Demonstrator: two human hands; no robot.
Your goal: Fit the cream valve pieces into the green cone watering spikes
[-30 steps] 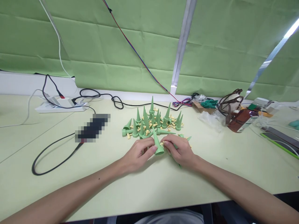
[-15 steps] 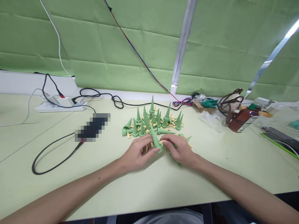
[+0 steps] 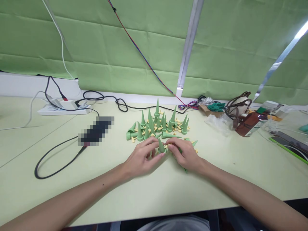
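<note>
My left hand [image 3: 141, 158] and my right hand [image 3: 185, 154] meet over the pale green table [image 3: 154, 189], fingers pinched together. Between them stands a small green cone [image 3: 161, 146], point up, gripped by my left thumb and fingers. My right fingertips press a small yellow piece [image 3: 167, 146] against the cone's base. More green cone pieces lie under my right hand. Just beyond the hands is a pile of green cones [image 3: 157, 126], several upright, with small yellow parts scattered among them.
A white power strip [image 3: 63, 109] and black cables [image 3: 57, 154] lie at the left, beside a blurred dark object [image 3: 96, 131]. At the right are a clear plastic bag [image 3: 216, 122], a brown bag [image 3: 245, 120] and a phone [image 3: 288, 141]. Green blinds hang behind.
The cone in my left hand has tipped from leaning with its wide base toward me to standing upright, and both hands have edged slightly away from me.
</note>
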